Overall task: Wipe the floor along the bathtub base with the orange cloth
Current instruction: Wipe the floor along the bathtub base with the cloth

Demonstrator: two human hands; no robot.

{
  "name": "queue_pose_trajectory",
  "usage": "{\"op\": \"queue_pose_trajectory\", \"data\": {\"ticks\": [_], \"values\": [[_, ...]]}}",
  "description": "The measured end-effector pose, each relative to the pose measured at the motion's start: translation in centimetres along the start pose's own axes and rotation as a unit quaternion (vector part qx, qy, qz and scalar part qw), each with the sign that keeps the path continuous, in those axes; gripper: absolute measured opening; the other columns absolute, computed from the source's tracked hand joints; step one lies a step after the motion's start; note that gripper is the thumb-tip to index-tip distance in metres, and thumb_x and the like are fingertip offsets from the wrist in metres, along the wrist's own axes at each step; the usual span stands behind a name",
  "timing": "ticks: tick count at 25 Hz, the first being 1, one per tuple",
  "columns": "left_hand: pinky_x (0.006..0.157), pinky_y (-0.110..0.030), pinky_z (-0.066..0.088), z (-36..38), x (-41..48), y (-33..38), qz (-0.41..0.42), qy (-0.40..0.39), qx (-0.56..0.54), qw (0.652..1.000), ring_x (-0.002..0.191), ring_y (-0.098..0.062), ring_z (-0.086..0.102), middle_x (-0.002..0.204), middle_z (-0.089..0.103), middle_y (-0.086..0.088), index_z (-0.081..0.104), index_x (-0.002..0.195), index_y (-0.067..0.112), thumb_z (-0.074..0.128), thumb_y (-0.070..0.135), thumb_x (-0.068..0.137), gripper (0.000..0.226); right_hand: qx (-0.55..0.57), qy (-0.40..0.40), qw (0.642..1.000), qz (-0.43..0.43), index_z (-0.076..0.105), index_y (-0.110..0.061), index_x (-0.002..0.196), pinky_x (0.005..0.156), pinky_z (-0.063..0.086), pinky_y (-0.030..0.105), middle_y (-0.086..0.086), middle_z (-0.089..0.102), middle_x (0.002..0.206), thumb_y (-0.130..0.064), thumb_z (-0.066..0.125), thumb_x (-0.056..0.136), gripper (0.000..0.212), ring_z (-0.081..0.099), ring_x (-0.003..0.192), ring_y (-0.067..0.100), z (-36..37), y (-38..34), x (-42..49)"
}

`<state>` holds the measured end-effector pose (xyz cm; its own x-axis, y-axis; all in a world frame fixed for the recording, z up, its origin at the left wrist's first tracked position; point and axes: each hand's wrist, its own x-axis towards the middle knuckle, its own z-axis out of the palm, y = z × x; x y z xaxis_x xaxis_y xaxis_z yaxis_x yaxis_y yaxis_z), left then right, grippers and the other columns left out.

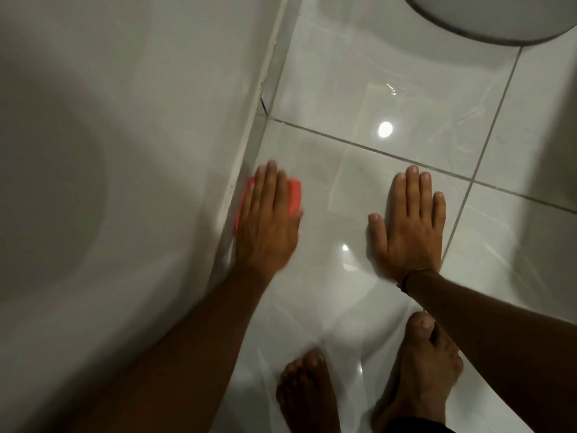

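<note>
the left hand (267,226) lies flat, fingers (270,185) straight and together, pressing down on an orange cloth (295,195) rather than gripping it. the hand is slightly blurred. the cloth sits on the floor (327,170) touching the foot of the tub (125,151), mostly hidden under the palm; orange shows only at the hand's left edge and beside the fingers on the right. its long axis seems to run along the tub's base, pointing away from the person, though its full shape cannot be told.

the right hand (409,226) rests palm down on bare tile, fingers (415,189) spread and released, holding nothing. a dark band (406,278) circles its wrist. it is well apart from the cloth.

the white tub fills the left side; a pale sealing strip (249,129) follows its base up and to the right. the floor is glossy white tile with grey grout lines (374,150) and bright light reflections. two bare feet (312,389) stand at the bottom, near the right forearm. a rounded white fixture with a dark rim (468,26) hangs into the top right corner.
</note>
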<state>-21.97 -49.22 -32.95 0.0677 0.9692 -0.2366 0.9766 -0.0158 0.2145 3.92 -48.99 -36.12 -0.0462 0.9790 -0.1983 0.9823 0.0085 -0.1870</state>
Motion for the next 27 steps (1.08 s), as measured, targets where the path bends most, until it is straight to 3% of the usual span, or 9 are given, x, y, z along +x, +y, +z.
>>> {"op": "queue_pose_trajectory", "data": {"ticks": [4,6,11,15,19,23,25,27], "values": [[0.135,-0.048,0.01,-3.3,16.0,1.7,0.025,0.004,-0.06,0.998,0.164,-0.038,0.013,0.175,0.017,-0.024,0.024,0.164,0.001,0.032,0.04,0.109,0.068,-0.002,0.008,1.0,-0.001,0.009,-0.009,0.174,0.136,-0.003,0.051,0.014,0.002,0.183,-0.05,0.032,0.106,0.083,-0.004,0.17,0.029,0.1,-0.1,0.0],[0.135,-0.046,0.006,-3.8,19.4,2.4,0.007,0.002,-0.068,0.998,0.165,-0.037,0.009,0.176,0.014,-0.021,0.02,0.165,0.003,0.034,0.04,0.11,0.068,-0.004,0.013,1.0,-0.001,0.009,-0.009,0.174,0.136,-0.004,0.05,0.014,0.003,0.183,-0.051,0.032,0.106,0.083,-0.003,0.17,0.029,0.1,-0.1,0.0],[0.133,-0.051,0.019,-1.0,8.8,2.3,-0.027,0.038,-0.018,0.999,0.163,-0.036,0.02,0.174,0.022,-0.022,0.024,0.165,0.003,0.023,0.045,0.111,0.068,-0.001,0.004,1.0,0.002,0.01,-0.009,0.174,0.136,0.001,0.054,0.014,0.003,0.183,-0.052,0.035,0.106,0.084,-0.002,0.17,0.03,0.2,0.2,-0.1],[0.128,-0.059,0.029,1.3,-9.2,-1.2,-0.01,-0.002,-0.002,1.0,0.157,-0.045,0.032,0.169,0.03,-0.028,0.033,0.161,0.002,0.041,0.038,0.108,0.065,0.008,-0.002,1.0,0.0,0.007,-0.01,0.174,0.136,0.001,0.054,0.012,0.0,0.184,-0.052,0.034,0.106,0.084,-0.005,0.17,0.028,0.0,0.0,0.1],[0.128,-0.054,0.025,3.2,-20.8,-3.4,-0.05,-0.098,0.029,0.994,0.146,-0.051,0.042,0.162,0.04,-0.028,0.039,0.154,-0.003,0.035,0.046,0.108,0.068,0.011,-0.006,1.0,0.002,0.007,-0.01,0.174,0.136,-0.002,0.053,0.012,0.0,0.184,-0.052,0.034,0.105,0.085,-0.006,0.17,0.028,0.0,0.1,-0.1],[0.125,-0.054,0.029,3.0,-17.2,-2.7,-0.041,-0.066,0.016,0.997,0.15,-0.048,0.04,0.165,0.033,-0.028,0.037,0.156,-0.002,0.041,0.042,0.106,0.067,0.008,-0.004,1.0,0.0,0.006,-0.01,0.174,0.136,0.0,0.054,0.012,-0.001,0.184,-0.052,0.034,0.105,0.086,-0.006,0.17,0.028,0.0,0.2,0.0],[0.125,-0.056,0.033,2.4,-11.2,-1.7,-0.022,-0.024,0.006,0.999,0.152,-0.048,0.04,0.166,0.034,-0.03,0.037,0.157,-0.001,0.05,0.035,0.102,0.067,0.009,-0.004,1.0,-0.001,0.005,-0.011,0.174,0.136,0.0,0.054,0.012,-0.002,0.184,-0.051,0.035,0.105,0.086,-0.007,0.17,0.028,0.0,0.1,0.1],[0.129,-0.052,0.03,1.0,-3.7,-0.4,-0.028,0.017,-0.004,0.999,0.157,-0.042,0.035,0.168,0.033,-0.028,0.037,0.158,-0.002,0.044,0.037,0.107,0.065,0.005,-0.006,1.0,-0.002,0.005,-0.011,0.174,0.136,-0.001,0.054,0.012,-0.002,0.184,-0.051,0.035,0.105,0.086,-0.007,0.17,0.028,0.2,0.0,0.0]]}}
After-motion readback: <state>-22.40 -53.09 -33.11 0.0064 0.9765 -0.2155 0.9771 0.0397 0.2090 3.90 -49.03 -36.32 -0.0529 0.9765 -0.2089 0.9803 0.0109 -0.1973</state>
